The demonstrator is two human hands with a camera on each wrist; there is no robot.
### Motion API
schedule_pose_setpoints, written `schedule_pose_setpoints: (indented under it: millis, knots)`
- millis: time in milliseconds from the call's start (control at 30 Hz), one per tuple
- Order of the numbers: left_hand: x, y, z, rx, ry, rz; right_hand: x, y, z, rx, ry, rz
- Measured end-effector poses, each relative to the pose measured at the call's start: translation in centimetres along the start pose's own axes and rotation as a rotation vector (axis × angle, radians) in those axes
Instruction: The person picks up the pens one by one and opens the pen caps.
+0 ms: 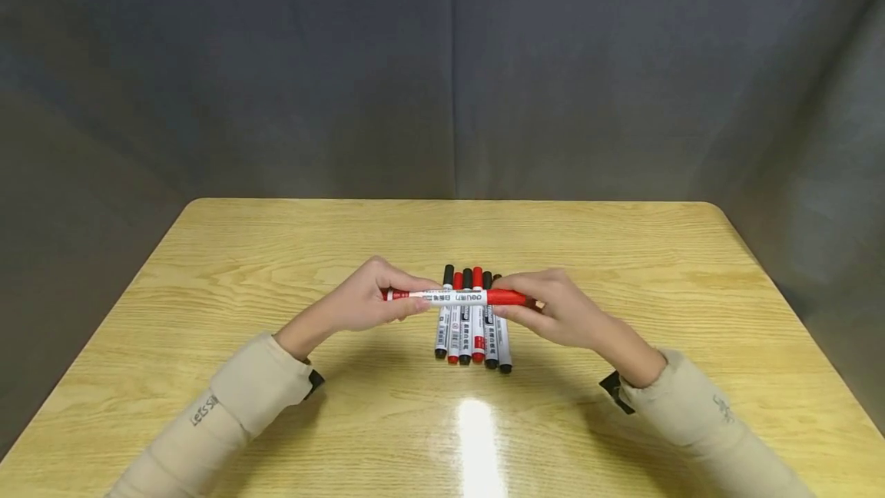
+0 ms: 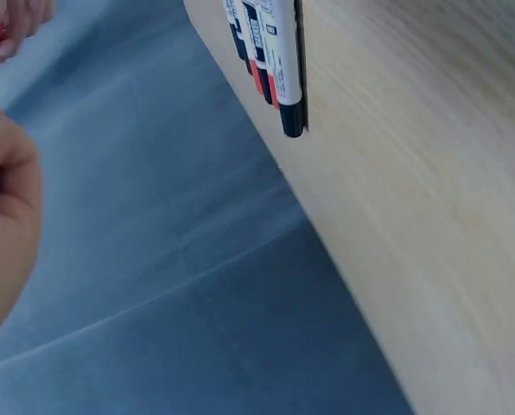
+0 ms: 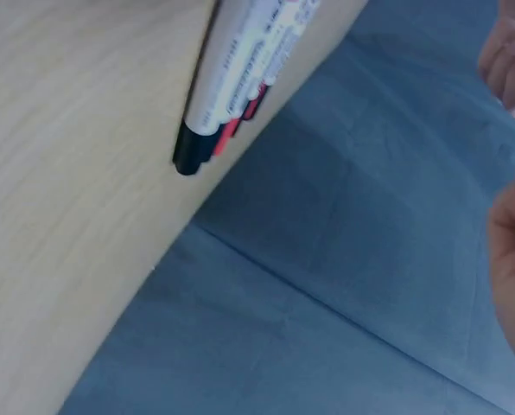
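A red-capped white marker (image 1: 452,297) is held level above the table, its printed label facing the head camera. At its left end my left hand (image 1: 369,297) pinches the barrel between thumb and fingers. My right hand (image 1: 563,307) grips the red cap at the other end. Beneath it several black and red markers (image 1: 465,333) lie side by side in a row, partly hidden by the held marker and the right fingers. In the left wrist view the row of markers (image 2: 279,60) shows at the top, with the left hand (image 2: 3,181) at the left edge.
The row rests on a wooden table (image 1: 276,252) with rounded far corners. Grey cloth (image 1: 442,83) hangs behind the table and along its sides. A bright light reflection lies on the near part of the tabletop.
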State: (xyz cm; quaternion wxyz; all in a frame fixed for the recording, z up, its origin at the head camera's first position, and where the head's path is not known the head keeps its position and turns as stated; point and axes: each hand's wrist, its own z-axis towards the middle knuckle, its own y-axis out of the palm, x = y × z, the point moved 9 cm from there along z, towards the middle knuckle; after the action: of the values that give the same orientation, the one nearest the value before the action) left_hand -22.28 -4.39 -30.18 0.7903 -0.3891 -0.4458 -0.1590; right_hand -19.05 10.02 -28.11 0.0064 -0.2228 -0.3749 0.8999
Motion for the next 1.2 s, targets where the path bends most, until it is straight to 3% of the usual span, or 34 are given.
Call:
schedule_pose_setpoints:
  millis: [200, 333, 500, 633, 967, 1200]
  knots:
    - [2.5, 0.5, -0.1, 0.038, 0.233, 0.35, 1.9, 2.0, -0.9, -0.234, 0.29, 0.134]
    - [3.2, 1.2, -0.4, 0.009, 0.296, 0.458, 1.6, 2.0, -0.7, -0.282, 0.25, 0.06]
    - [3.2, 1.7, -0.5, -0.054, 0.292, 0.423, 0.5, 1.4, -0.3, -0.226, 0.081, 0.023]
    - [2.9, 1.8, -0.2, -0.094, 0.233, 0.361, -0.1, 0.9, -0.3, -0.167, -0.01, 0.002]
    - [2.5, 0.9, 0.1, -0.066, 0.155, 0.218, -0.9, 0.0, -0.3, -0.061, -0.074, -0.184]
    - [2.0, 0.6, 0.2, -0.051, 0.104, 0.139, -1.6, -0.3, 0.0, -0.033, -0.118, -0.297]
